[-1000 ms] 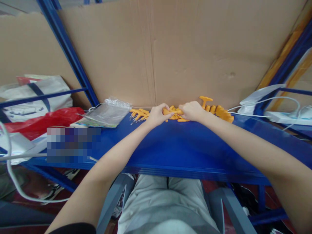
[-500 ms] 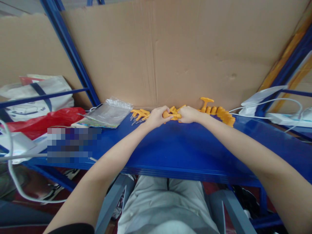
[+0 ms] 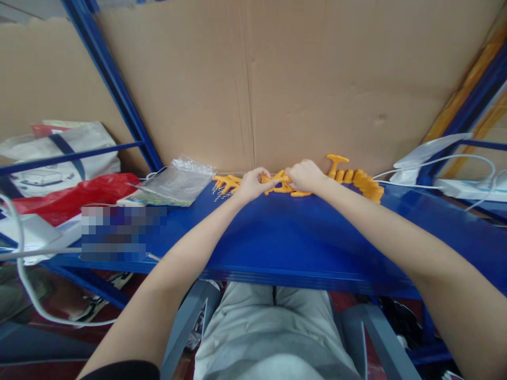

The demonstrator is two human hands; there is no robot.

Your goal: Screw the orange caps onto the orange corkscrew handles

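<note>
Close to the cardboard backboard, my left hand (image 3: pixel 253 183) pinches a yellow plastic corkscrew piece (image 3: pixel 269 179) between thumb and fingers. My right hand (image 3: pixel 304 176) is closed at the other end of this piece, its fingertips mostly hidden. Under and between the hands lie more yellow plastic parts (image 3: pixel 283 188). Left of my left hand is a pile of yellow-handled corkscrews (image 3: pixel 225 184) with wavy metal spirals. Beyond my right wrist, assembled-looking yellow pieces stand in a curved row (image 3: pixel 362 182), with one T-shaped corkscrew (image 3: pixel 336 163) upright at its end.
Cardboard (image 3: pixel 301 79) walls off the back of the blue table (image 3: pixel 269 237). On the left are a clear plastic bag (image 3: pixel 174 182), a red bag (image 3: pixel 87 192), a canvas tote (image 3: pixel 87 148) and a white cable (image 3: pixel 19 274). White cables (image 3: pixel 483 158) hang at the right.
My right hand has risen slightly and turned over the yellow piece. The left hand has shifted a little left, and more yellow parts now show on the table beneath the hands.
</note>
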